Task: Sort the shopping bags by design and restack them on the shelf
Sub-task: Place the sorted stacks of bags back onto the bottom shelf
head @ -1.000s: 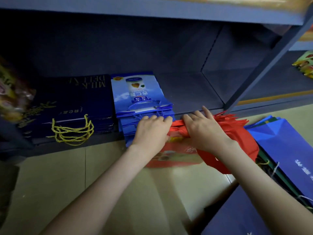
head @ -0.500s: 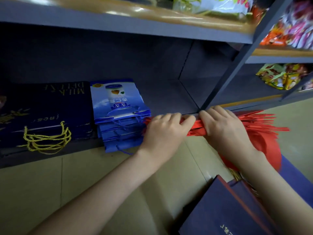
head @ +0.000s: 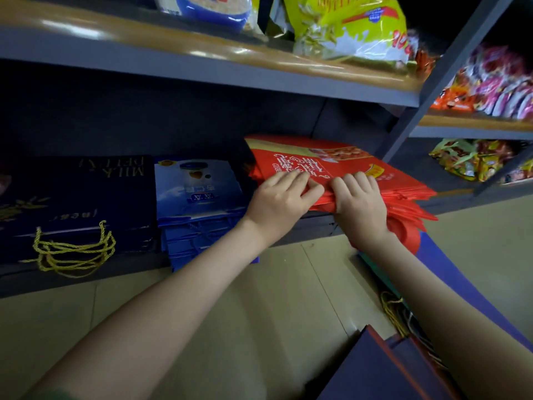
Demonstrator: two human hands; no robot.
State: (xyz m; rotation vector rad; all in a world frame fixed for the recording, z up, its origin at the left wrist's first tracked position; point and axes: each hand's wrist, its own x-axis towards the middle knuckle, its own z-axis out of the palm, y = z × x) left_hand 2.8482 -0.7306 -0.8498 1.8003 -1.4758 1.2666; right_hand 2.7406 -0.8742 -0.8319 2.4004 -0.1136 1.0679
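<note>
Both hands are on the stack of red bags (head: 323, 163), which lies flat on the bottom shelf (head: 314, 226) with its near edge and red handles hanging out past the shelf's front lip. The left hand (head: 281, 202) has its fingers spread over the top bag and its thumb tucked at the edge, so its grip is closed on the stack's near left corner. The right hand (head: 359, 206) clamps the same edge just beside it, fingers on top, its grip also closed on the stack.

To the left of the red stack, and close against it, sits a pile of light blue bags (head: 199, 192), their cord handles facing the front. Left again, touching that pile, is a pile of dark navy bags (head: 86, 194) with gold lettering and yellow rope handles (head: 72, 249) drooping over the shelf front.

On the tiled floor (head: 245, 313) near the right forearm lie more bags: a navy one (head: 375, 368) in the lower foreground and a royal blue one (head: 461, 287) farther right. The shelf above carries snack packets (head: 346, 27).
</note>
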